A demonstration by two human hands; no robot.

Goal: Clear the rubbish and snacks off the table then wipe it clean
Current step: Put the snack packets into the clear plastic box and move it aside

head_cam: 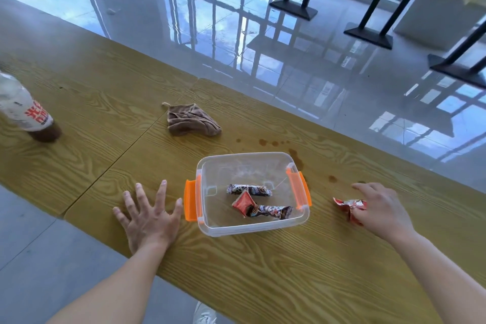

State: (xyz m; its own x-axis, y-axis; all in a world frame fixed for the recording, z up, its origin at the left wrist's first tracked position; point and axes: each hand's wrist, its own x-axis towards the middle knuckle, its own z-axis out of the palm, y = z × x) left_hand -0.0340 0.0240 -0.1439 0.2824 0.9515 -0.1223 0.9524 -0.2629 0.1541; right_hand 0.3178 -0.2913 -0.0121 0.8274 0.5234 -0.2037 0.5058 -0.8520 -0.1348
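Observation:
A clear plastic box (210, 223) with orange clips sits on the wooden table (263, 271). Inside it lie two dark snack bars (248, 189) and a red wrapper (243, 202). My left hand (150, 216) rests flat on the table just left of the box, fingers spread, holding nothing. My right hand (381, 208) is right of the box, its fingers closing on a crumpled red wrapper (347, 204) that lies on the table. A brown cloth (192, 121) lies bunched up behind the box. Brown spill spots (273, 143) dot the wood beyond the box.
A bottle (23, 110) with a white label and dark liquid stands at the far left of the table. A seam (131, 144) runs between two tabletops. Beyond the far edge is shiny tiled floor with black table legs (370, 10).

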